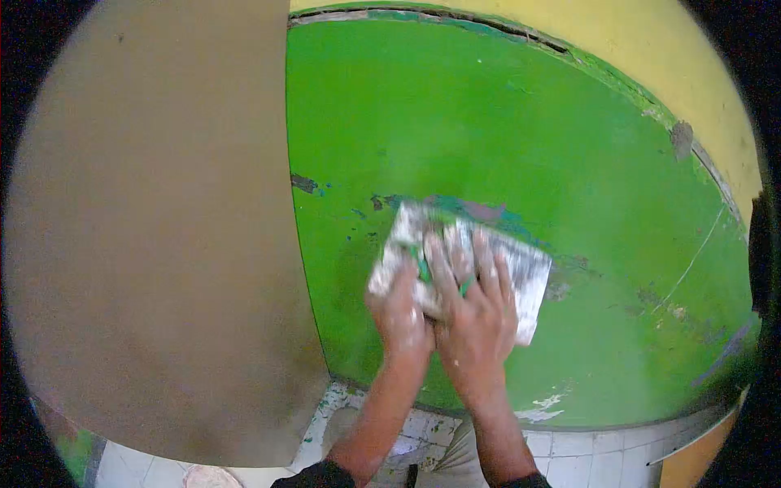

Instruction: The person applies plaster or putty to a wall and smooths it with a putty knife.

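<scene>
A rectangular metal plastering trowel [527, 285], smeared with white, lies against the green wall and is blurred by motion. Parts of its green handle [423, 265] show between my fingers. My left hand [400, 321] is closed on the trowel's left end, its fingers partly hidden and dusted white. Over the middle of the plate lies my right hand [478, 321], fingers stretched out and spread, pressing on the back of the trowel across the handle. The two wrists are close together. Behind the trowel's upper edge is a scraped patch [486, 211] of pinkish and blue-green.
A brown flat surface [163, 244] borders the green wall [390, 98] on the left. Yellow wall [651, 49] shows beyond a cracked edge above. Below are white tiles [569, 468] with green flakes, a round pale object [211, 477] and an orange-brown panel [700, 455].
</scene>
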Tool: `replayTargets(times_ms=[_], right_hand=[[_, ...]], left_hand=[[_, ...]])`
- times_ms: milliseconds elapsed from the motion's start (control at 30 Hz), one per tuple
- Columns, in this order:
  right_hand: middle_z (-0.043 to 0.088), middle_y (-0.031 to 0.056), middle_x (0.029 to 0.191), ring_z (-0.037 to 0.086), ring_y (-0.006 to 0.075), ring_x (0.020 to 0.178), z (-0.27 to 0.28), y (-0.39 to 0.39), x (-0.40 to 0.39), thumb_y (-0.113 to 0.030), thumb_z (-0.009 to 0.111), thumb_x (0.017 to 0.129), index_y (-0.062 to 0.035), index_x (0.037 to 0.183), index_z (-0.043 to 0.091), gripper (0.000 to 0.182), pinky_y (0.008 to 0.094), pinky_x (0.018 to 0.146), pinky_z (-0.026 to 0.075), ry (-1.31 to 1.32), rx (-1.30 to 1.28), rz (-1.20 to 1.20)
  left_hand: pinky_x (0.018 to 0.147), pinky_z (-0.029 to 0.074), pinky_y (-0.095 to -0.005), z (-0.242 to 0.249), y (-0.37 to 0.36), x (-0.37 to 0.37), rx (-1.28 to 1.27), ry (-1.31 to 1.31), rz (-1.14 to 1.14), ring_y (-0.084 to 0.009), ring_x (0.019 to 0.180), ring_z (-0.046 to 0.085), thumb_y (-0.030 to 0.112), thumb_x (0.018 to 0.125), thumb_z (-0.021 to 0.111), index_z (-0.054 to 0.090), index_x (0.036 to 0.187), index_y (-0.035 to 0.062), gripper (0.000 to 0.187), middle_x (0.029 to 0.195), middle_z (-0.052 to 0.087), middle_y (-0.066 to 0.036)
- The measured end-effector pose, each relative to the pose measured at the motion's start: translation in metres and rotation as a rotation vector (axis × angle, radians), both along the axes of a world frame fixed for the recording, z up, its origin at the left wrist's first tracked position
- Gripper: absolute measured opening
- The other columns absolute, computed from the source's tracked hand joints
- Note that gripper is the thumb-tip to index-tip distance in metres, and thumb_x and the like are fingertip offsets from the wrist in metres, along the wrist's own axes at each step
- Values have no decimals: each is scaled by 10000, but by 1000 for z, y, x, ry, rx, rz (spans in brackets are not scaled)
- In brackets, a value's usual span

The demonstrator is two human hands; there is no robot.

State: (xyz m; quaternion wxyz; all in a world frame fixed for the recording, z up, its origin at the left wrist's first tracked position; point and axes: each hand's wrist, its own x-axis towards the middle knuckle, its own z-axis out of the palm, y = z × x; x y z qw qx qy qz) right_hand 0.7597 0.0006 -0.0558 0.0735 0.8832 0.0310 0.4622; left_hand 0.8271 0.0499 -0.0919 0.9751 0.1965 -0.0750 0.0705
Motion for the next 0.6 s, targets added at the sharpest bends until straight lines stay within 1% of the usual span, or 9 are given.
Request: replayTargets(times_ms=[33, 100, 233, 300, 433, 467, 500, 567, 600], right_hand=[[518, 86, 1462, 419, 319, 1402, -5, 4, -1, -282, 599, 897, -150, 1440, 514, 566, 496, 1199, 263, 40, 19, -18], [511, 94, 1469, 404, 322, 1412, -12, 0, 3, -300, 584, 903, -145, 1437, 518, 560, 501, 1204, 250, 60, -15, -47], [493, 120, 1482, 412, 341, 1398, 20, 11, 19, -351, 583, 888, -128, 1429, 520, 588, 502, 1192, 272, 27, -58, -7], [574, 109, 1407, 461, 334, 1368, 23, 14, 20, -250, 679, 830, -157, 1379, 583, 565, 470, 1167, 318, -16, -6, 35], [551, 100, 1438, 454, 325, 1378, -27, 5, 11, -223, 664, 840, -160, 1374, 590, 543, 474, 1172, 310, 36, 25, -5], [559, 99, 1428, 463, 321, 1370, -21, 10, 13, -197, 650, 843, -155, 1371, 591, 533, 478, 1167, 317, 14, 22, 4], [559, 99, 1428, 463, 321, 1370, -9, 13, 20, -197, 650, 843, -155, 1371, 591, 533, 478, 1167, 317, 20, 26, 2], [518, 127, 1457, 434, 347, 1382, 24, 23, 37, -315, 595, 881, -95, 1393, 545, 560, 506, 1184, 285, -35, -104, 11], [532, 131, 1441, 431, 348, 1385, 38, 29, 40, -288, 584, 885, -78, 1376, 554, 535, 505, 1188, 275, -41, -101, 39]], left_hand=[[738, 548, -334, -5, 0, -8, 34, 90, 54, -179, 875, 652, 59, 894, 659, 616, 1162, -5, 279, 1058, 665, -84], [731, 554, -337, -11, 0, -3, -11, 146, -4, -181, 871, 656, 46, 892, 651, 619, 1153, -10, 269, 1054, 667, -86], [712, 559, -352, 7, 20, 28, -43, -12, -49, -198, 866, 662, 78, 887, 674, 622, 1136, -4, 268, 1047, 668, -92], [714, 560, -355, 8, 20, 30, 6, 37, -6, -202, 867, 664, 80, 882, 677, 626, 1120, -3, 257, 1042, 670, -97], [724, 561, -362, -30, 3, 15, -108, 122, 15, -210, 874, 666, 62, 880, 664, 628, 1126, -15, 260, 1046, 672, -108], [732, 567, -366, -24, 11, 18, -81, 98, -76, -215, 876, 673, 75, 893, 654, 622, 1146, -20, 271, 1062, 674, -109], [732, 567, -366, -15, 20, 29, -77, 105, -78, -215, 876, 673, 75, 893, 654, 622, 1146, -20, 271, 1062, 674, -109], [742, 574, -378, 10, 35, 51, -42, -87, -99, -225, 872, 679, 83, 900, 643, 621, 1155, -22, 277, 1068, 676, -114], [742, 574, -378, 13, 36, 53, -39, -90, -97, -225, 872, 679, 83, 900, 643, 621, 1155, -22, 277, 1068, 676, -114]])
